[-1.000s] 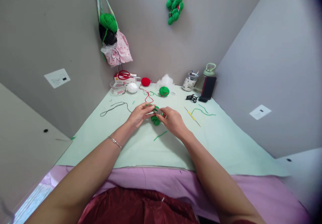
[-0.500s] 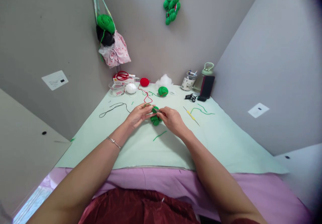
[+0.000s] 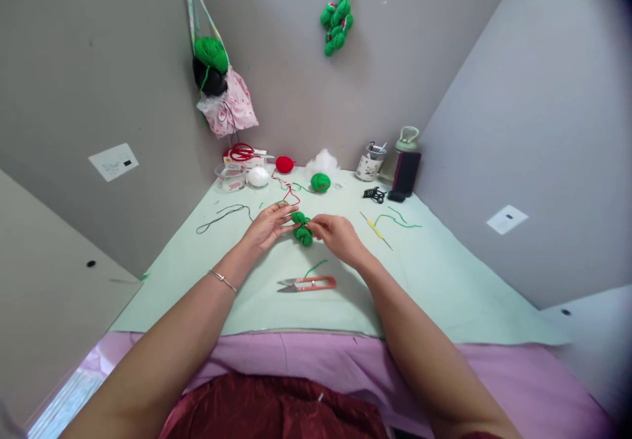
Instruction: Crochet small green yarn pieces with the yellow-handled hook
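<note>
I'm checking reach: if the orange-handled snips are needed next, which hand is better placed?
Probably the right hand: the orange-handled snips lie with their handle toward that side, blades pointing left. However, its fingers are at the green yarn piece.

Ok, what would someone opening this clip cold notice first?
Probably the small green yarn piece held between the left hand and right hand, mid-table. Next, the orange-handled snips lying on the pale cloth nearer the person, and the bright green bunch hanging high against the grey wall.
</note>
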Motion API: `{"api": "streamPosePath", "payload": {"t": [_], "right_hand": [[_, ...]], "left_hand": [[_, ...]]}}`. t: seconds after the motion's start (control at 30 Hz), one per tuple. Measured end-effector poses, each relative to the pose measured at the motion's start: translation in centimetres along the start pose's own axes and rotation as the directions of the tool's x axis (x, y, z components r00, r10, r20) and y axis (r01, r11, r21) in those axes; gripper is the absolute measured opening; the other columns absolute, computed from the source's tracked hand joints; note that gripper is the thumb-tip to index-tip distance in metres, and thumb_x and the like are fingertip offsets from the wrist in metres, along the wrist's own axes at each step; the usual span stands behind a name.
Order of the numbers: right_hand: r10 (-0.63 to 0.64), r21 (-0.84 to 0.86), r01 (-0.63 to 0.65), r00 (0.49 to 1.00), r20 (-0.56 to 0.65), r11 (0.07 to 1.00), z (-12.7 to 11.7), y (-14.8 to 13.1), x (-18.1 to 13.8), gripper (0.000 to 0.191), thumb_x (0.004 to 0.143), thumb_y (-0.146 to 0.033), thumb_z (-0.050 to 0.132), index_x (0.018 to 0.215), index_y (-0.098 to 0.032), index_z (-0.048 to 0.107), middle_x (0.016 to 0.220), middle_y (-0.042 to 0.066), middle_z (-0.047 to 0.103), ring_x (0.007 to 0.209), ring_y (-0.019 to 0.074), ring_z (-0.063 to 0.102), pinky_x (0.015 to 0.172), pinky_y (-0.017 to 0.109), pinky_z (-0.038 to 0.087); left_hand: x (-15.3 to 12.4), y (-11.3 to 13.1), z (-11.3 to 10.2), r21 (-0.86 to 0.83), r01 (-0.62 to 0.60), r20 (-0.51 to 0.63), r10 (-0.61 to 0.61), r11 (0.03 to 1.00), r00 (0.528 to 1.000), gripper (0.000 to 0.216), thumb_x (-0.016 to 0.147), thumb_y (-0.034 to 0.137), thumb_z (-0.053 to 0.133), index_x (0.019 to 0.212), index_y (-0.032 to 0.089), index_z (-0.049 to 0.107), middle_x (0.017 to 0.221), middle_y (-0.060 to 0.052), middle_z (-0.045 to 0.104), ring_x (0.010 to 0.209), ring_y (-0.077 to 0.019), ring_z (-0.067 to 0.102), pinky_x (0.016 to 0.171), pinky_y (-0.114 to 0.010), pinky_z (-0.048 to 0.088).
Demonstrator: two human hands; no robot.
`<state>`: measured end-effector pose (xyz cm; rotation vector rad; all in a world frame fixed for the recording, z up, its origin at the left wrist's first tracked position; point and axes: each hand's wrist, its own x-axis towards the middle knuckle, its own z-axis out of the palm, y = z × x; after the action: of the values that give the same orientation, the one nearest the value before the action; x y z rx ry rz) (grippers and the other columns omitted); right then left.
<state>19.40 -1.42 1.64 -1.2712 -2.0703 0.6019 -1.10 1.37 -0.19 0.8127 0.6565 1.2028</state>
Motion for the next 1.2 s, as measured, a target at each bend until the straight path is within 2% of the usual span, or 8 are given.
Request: {"api": "streamPosePath", "payload": {"t": [0.1,0.23,0.5,0.77,0.87,0.97,1.03,1.2], "right_hand": [[0.039,-0.054,-0.048,0.987,-0.153,0.997,0.4,1.0,0.5,0.019,0.095,-0.020,0.055,0.097,-0.021,0.075,0.094,0.007,0.073,0.081,0.0195,0.064,0.081,0.033,0.047],[0.036,-0.059,-0.048,0.981,-0.190,0.997,1.6,2.0,1.0,0.033,0.088,-0.011,0.061,0.116,-0.023,0.073,0.118,0.009,0.073,0.099,0.0219,0.067,0.091,0.036,0.051],[0.083,0.075,-0.066,0.961,-0.265,0.995,2.4,3.0,2.2,0.017,0.087,-0.019,0.063,0.091,-0.025,0.079,0.096,0.005,0.077,0.083,0.0205,0.068,0.087,0.037,0.053],[0.142,0.348,-0.004,0.918,-0.371,0.937,1.0,2.2,1.8,0.019,0.081,-0.039,0.069,0.087,-0.022,0.075,0.085,0.004,0.075,0.077,0.0203,0.068,0.079,0.036,0.056],[0.183,0.463,0.001,0.918,-0.353,0.886,0.7,1.8,1.8,0.023,0.081,-0.043,0.069,0.086,-0.021,0.072,0.074,0.002,0.072,0.069,0.0189,0.068,0.068,0.033,0.055],[0.211,0.552,0.008,0.919,-0.332,0.834,0.5,1.5,1.9,0.025,0.078,-0.045,0.072,0.084,-0.021,0.071,0.075,0.001,0.072,0.071,0.0180,0.068,0.065,0.031,0.055],[0.222,0.599,0.010,0.924,-0.311,0.800,0.4,1.5,2.0,0.027,0.075,-0.047,0.075,0.083,-0.021,0.071,0.076,0.001,0.072,0.073,0.0176,0.068,0.066,0.031,0.056],[0.252,0.692,-0.006,0.933,-0.255,0.722,0.4,1.3,1.9,0.034,0.070,-0.051,0.081,0.082,-0.021,0.071,0.074,0.000,0.072,0.072,0.0167,0.068,0.068,0.031,0.056]], "left_hand": [[0.0,0.0,0.1,0.002,-0.009,0.001,0.009,1.000,1.000,0.020,0.083,0.016,0.083,0.086,0.016,0.063,0.104,-0.008,0.076,0.093,-0.0174,0.071,0.097,-0.045,0.062],[-0.3,0.1,0.5,0.006,-0.015,0.007,0.015,1.000,1.000,0.018,0.084,0.015,0.082,0.086,0.016,0.064,0.102,-0.007,0.076,0.091,-0.0171,0.071,0.098,-0.046,0.062],[0.1,0.3,-0.1,0.059,-0.044,-0.062,0.047,0.997,0.997,0.013,0.089,0.016,0.077,0.087,0.015,0.065,0.103,-0.009,0.076,0.100,-0.0203,0.072,0.094,-0.042,0.061],[1.0,-0.1,-1.3,0.085,-0.155,-0.224,0.171,0.984,0.959,0.033,0.099,0.033,0.068,0.127,0.016,0.065,0.126,-0.011,0.068,0.106,-0.0238,0.070,0.089,-0.044,0.062],[0.9,0.0,-1.1,0.045,-0.180,-0.229,0.185,0.983,0.956,0.026,0.099,0.031,0.068,0.120,0.015,0.067,0.119,-0.009,0.070,0.103,-0.0227,0.070,0.088,-0.043,0.061],[0.7,0.3,-0.7,0.001,-0.184,-0.216,0.180,0.983,0.960,0.006,0.099,0.021,0.066,0.096,0.016,0.063,0.098,-0.003,0.071,0.099,-0.0195,0.072,0.093,-0.040,0.060],[0.6,0.4,-0.4,-0.022,-0.176,-0.191,0.169,0.984,0.967,0.018,0.099,0.015,0.064,0.084,0.018,0.055,0.084,0.001,0.067,0.095,-0.0162,0.074,0.098,-0.037,0.058],[0.5,0.4,-0.2,-0.014,-0.154,-0.119,0.152,0.988,0.981,0.012,0.100,0.019,0.064,0.088,0.017,0.060,0.079,0.003,0.062,0.076,-0.0122,0.067,0.081,-0.031,0.060]]}}
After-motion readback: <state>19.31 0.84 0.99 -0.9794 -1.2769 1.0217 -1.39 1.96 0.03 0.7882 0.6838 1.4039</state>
